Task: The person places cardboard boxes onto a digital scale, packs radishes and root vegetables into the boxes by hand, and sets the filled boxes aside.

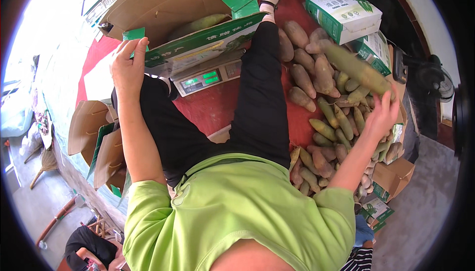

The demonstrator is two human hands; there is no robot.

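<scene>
Shoot (354, 65), long, green-brown, blurred, is gripped at its lower end by the right hand (382, 115), closed round it, over the shoot pile (321, 122) on a red mat (217, 105). Left hand (127, 65) pinches a flap of the open box (173, 8) sitting on a scale (208, 78). Shoot prob. stiff, fairly heavy w/ husky grippy skin; best held mid-body, not by the taper.

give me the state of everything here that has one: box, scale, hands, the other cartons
cardboard box: open, flaps up, sitting on the scale
scale: switched on, green display lit
left hand: gripping a box flap
right hand: lifting a long bamboo shoot
green-and-white carton: closed
flat cartons: unassembled, stacked
</scene>
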